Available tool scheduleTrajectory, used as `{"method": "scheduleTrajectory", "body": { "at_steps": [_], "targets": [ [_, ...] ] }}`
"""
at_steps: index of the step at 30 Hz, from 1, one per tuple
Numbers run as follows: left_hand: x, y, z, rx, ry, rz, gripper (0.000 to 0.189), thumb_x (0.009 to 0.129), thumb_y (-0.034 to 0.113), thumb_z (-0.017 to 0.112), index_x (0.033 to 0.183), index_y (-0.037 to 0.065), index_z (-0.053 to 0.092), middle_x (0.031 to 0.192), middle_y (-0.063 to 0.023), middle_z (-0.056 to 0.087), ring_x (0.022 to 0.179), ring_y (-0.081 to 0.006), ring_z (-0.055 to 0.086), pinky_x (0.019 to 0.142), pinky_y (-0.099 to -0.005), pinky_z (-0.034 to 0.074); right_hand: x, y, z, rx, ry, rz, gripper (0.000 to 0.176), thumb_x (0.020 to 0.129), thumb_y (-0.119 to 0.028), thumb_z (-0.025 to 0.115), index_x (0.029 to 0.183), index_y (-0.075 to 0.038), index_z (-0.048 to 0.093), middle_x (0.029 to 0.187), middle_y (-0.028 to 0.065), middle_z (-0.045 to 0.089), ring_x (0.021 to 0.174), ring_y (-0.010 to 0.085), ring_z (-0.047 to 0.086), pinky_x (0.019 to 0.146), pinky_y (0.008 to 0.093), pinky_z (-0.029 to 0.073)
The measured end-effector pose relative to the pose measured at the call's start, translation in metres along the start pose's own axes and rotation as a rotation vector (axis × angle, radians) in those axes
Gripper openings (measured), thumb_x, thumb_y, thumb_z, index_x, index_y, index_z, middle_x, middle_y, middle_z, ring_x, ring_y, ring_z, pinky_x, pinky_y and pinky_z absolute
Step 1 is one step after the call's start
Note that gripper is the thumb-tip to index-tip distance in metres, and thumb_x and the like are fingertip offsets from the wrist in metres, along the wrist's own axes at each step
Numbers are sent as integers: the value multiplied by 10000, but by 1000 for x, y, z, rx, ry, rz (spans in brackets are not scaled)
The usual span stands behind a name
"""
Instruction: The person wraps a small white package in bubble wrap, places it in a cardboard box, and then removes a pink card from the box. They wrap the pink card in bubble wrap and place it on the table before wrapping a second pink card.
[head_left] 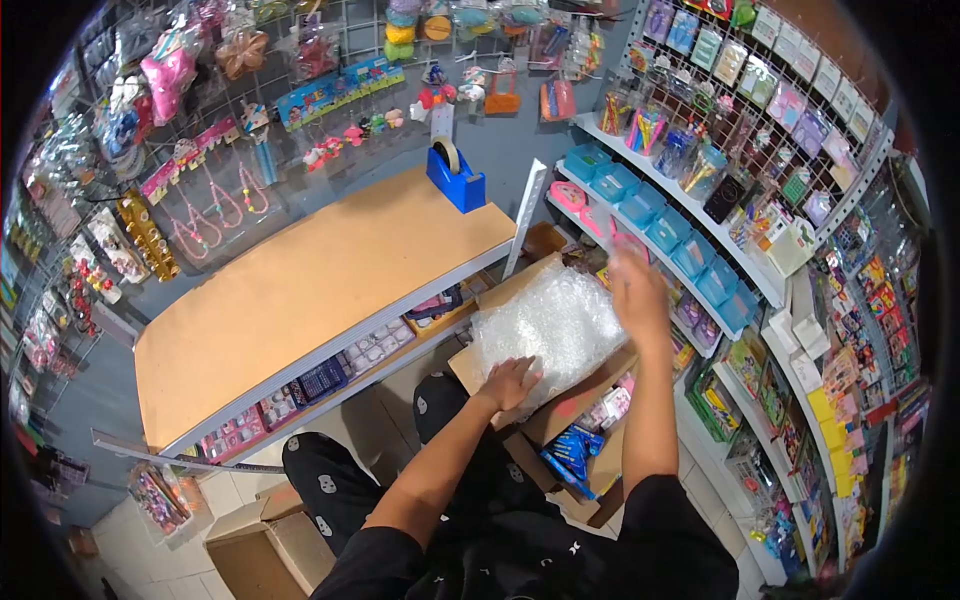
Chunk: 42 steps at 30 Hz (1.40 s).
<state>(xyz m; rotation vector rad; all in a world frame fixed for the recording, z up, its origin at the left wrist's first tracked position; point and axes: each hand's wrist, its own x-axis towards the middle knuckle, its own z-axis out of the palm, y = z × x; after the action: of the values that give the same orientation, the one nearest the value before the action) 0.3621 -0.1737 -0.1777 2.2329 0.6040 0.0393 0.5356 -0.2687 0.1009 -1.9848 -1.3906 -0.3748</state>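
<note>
Plainly, the weak point was the bubble wrap (555,320), which lay loose over the top of an open cardboard box (590,405) resting against the seated person's knees, just below the edge of the brown table (300,290). The left hand (510,382) lay flat on the sheet's near edge, fingers apart and pressing down rather than clamped around anything, so the wrap was pinned at one corner only. The right hand (638,290) was lifted above the far side of the sheet, toward the row of blue bins (665,228) on the shelf. It was smeared by motion, and I could not tell whether its fingers were apart or closed, nor whether the pink streak above it was something held. With so little holding it, the slick sheet could have slid off the box toward the shelves, or bunched under the palm. The box itself looked tilted, its flaps splayed, with blue packets (572,452) showing in the gap beneath. A harder push on the near edge might have tipped it and spilled them to the floor. A quick reach could also have clipped the white ruler (525,215) leaning at the table's corner.
</note>
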Motion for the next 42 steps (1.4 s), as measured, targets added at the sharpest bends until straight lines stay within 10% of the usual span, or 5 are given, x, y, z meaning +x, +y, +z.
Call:
{"method": "scheduleTrajectory", "body": {
  "at_steps": [8,12,18,24,42],
  "targets": [
    [-102,-2,-129,-1816,68,91,835,1014,699,514,1564,78,425,1467,-157,574,1212,-282,638,1008,-519,554,-106,-98,95,139,-474,-291,461,890,-130,716,1351,-120,705,1468,184,575,1304,423,563,1104,495,471],
    [-174,-46,-137,-1188,317,-22,538,985,87,696,1498,58,535,1379,-122,666,1220,-208,626,1002,-375,552,-136,-136,129,408,-573,-419,545,830,-400,852,1295,-137,738,1499,199,531,1323,426,558,1098,504,472],
    [-272,-72,-141,-1226,406,11,374,1055,21,583,1428,4,594,1301,-136,717,1098,-227,711,977,-388,575,-142,-122,205,444,113,-148,706,798,-232,908,1392,-49,574,1444,225,485,1183,381,604,1031,497,497],
    [-323,-78,-151,-1116,599,64,337,1035,23,631,1369,-26,629,1261,-124,736,1110,-216,711,994,-372,553,-144,-154,219,1617,-675,618,1140,873,-40,842,1667,-270,57,1570,295,345,1257,332,610,994,416,564],
    [-333,-84,-310,-384,1225,-141,731,894,-31,752,1530,59,402,1200,-149,678,898,-203,732,793,-323,601,55,-264,308,1166,-398,-305,634,883,-82,761,1466,47,549,1489,188,578,1380,277,550,1159,381,419]
  ]
}}
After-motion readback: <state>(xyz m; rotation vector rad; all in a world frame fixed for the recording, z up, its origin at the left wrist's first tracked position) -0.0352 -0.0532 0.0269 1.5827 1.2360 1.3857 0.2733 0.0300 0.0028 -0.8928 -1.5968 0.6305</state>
